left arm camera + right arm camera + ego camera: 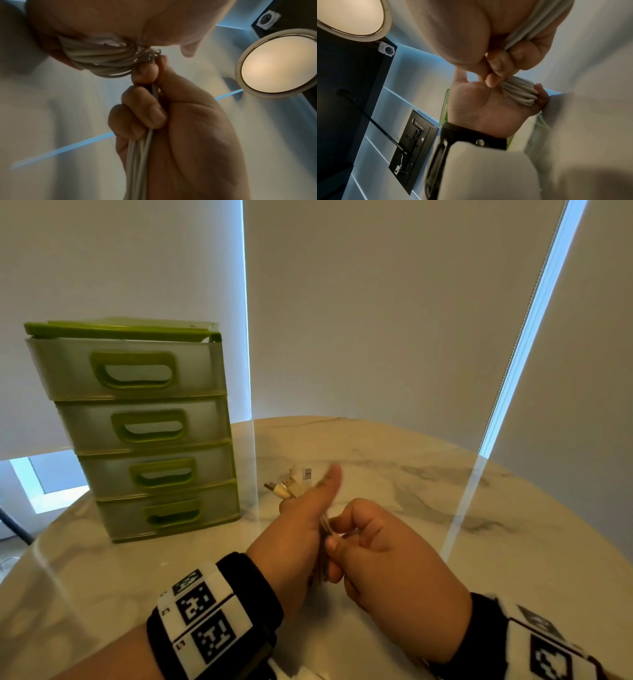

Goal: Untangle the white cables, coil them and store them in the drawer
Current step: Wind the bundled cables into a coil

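A green four-drawer plastic organiser [144, 433] stands at the left edge of the round marble desk [445, 501], all four drawers closed. Just right of it, near the middle of the desk, several cable plugs [287, 484] stick out beyond the hands. The left hand [301, 529] grips the white cables [518, 93], bundled as many tight loops across its palm, with its fingers [541, 94] curled round them and the thumb pointing up. Touching it on the right, the right hand [387, 556] has its fingers [142, 106] clenched round a straight run of several strands leading from that bundle; its thumb and forefinger pinch the strands where they meet the loops. Judging by this, untangling looks finished and coiling well advanced but unfinished. Still to do: wind in the loose strands, open a drawer and put the coil inside.
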Motion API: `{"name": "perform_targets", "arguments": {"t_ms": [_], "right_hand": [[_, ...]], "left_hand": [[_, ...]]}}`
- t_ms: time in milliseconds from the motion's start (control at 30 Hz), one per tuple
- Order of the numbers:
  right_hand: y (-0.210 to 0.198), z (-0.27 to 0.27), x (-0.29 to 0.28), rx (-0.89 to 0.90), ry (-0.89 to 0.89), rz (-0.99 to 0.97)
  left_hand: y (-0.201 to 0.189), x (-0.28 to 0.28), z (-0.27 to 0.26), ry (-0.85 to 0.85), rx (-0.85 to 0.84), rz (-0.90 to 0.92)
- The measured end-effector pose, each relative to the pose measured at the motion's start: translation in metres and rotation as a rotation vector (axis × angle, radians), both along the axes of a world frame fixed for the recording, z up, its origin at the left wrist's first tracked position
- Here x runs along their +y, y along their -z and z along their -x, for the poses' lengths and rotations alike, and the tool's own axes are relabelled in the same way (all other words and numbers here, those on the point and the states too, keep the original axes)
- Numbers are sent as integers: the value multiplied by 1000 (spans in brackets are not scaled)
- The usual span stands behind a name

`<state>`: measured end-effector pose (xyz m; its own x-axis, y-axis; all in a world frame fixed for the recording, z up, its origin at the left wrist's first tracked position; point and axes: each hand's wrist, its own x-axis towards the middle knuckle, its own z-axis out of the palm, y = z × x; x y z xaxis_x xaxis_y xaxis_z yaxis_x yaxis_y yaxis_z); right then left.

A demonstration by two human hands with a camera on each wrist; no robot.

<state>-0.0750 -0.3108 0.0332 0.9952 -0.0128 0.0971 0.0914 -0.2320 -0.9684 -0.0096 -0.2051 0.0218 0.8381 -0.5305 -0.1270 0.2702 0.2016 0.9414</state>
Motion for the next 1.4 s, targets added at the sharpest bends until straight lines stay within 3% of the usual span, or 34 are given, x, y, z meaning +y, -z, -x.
{"name": "perform_targets", "arguments": {"t_ms": [100, 233, 367, 433, 567, 667, 733, 867, 933, 1000, 1133, 1267, 1400], "right_hand": [[-3, 3, 2, 14, -68, 22], [-12, 4, -5, 117, -159, 54], [-40, 7, -20, 357, -310, 188], [-54, 9, -27, 346, -278, 312], [-65, 13, -38, 294, -167, 100], [-52, 14, -37, 346, -153, 262], [-36, 17, -33, 386, -306, 256], [-9, 22, -21, 579, -548, -329], [-4, 21, -16, 638, -577, -354], [-4, 16, -15, 710, -516, -238], [-14, 0, -27, 681, -178, 89], [-22, -10, -31, 501, -13, -46], [-26, -9, -29, 388, 20, -113]], "left_hand": [[9, -2, -6, -173, -28, -53], [8, -2, -6, -274, -7, -29], [-5, 7, -13, -487, -160, -163], [-14, 17, -20, -569, -207, -206], [-19, 30, -28, -638, -330, -139], [-18, 30, -23, -584, -331, -13], [-19, 27, -20, -516, -229, 145], [-24, 24, -18, -342, -48, 438], [-24, 25, -16, -209, 1, 479], [-23, 27, -14, -52, 5, 435], [-19, 32, -15, 186, 19, 336], [-15, 34, -13, 281, 65, 267], [-10, 31, -3, 396, 107, 132]]}}
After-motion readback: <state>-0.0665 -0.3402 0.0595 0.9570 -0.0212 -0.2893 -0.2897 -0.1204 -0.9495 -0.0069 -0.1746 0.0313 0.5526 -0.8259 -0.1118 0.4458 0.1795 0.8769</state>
